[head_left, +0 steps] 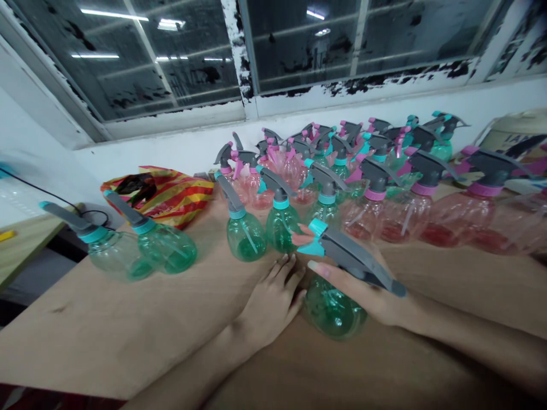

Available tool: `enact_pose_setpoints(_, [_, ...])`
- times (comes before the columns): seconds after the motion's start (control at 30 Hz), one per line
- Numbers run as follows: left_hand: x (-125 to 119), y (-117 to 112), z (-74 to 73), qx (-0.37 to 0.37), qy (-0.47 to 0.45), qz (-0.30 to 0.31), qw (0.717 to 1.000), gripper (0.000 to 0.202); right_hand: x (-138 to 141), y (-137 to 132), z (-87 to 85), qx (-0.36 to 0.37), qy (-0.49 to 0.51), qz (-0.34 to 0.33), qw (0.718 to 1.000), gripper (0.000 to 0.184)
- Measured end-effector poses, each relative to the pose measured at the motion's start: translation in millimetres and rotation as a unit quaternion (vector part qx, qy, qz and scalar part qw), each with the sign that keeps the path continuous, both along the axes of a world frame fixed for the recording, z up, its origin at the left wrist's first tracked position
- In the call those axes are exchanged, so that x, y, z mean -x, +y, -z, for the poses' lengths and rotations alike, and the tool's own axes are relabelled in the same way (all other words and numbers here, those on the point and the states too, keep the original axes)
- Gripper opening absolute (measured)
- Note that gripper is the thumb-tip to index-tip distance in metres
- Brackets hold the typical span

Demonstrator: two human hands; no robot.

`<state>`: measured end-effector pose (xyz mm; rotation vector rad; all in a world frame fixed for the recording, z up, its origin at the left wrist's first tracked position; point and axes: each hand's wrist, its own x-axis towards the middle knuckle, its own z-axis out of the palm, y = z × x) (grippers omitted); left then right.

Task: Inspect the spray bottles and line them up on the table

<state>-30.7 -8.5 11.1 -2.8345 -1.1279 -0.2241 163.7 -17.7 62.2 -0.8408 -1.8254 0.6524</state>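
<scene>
A green spray bottle with a grey and turquoise trigger head is in my right hand. The fingers wrap round its neck just below the head, and the bottle leans slightly. My left hand lies flat on the table beside it, fingers stretched out, holding nothing. Just beyond my left fingertips stand two more green spray bottles, one at the left and one partly behind my right fingers. Whether the held bottle's base touches the table I cannot tell.
Two green spray bottles lean at the left of the wooden table. Several pink spray bottles stand in a row at the right, with more pink and green ones behind. A red-and-yellow striped bag lies at the back, below the window.
</scene>
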Motion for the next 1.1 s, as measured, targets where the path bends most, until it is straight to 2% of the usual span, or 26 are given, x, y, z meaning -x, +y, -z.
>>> enact_pose_setpoints(0.13, [-0.5,0.1,-1.1,0.02,0.003,-0.001,1.0,0.026,1.1,0.3,0.9,0.035,0.029,-0.01,0.999,0.023])
enact_pose_setpoints(0.37, [3.7,3.6,1.1,0.037,-0.032,-0.001,0.999,0.034,2.7,0.5,-0.2,0.033,0.041,-0.002,0.999,0.019])
enact_pose_setpoints(0.53, [8.0,6.7,0.7,0.084,-0.076,0.002,0.994,0.04,1.9,-2.5,-4.1,0.013,0.024,0.024,0.999,0.018])
enact_pose_setpoints(0.63, [11.3,5.4,-4.3,0.12,-0.087,-0.003,0.989,0.046,3.9,-3.0,-6.1,0.028,0.035,0.001,0.999,0.016])
enact_pose_setpoints(0.83, [22.0,-14.6,-24.2,0.205,-0.087,-0.021,0.975,0.07,13.2,1.2,-3.9,0.068,0.06,-0.02,0.996,0.029])
enact_pose_setpoints(0.97, [32.9,-33.7,-32.9,0.189,-0.086,-0.051,0.977,0.083,25.4,2.8,-2.6,0.059,0.073,-0.04,0.995,0.033])
enact_pose_setpoints(1.1, [47.4,-48.9,-33.8,0.158,-0.111,-0.11,0.975,0.084,45.6,3.7,-4.0,0.047,0.085,-0.058,0.994,0.034])
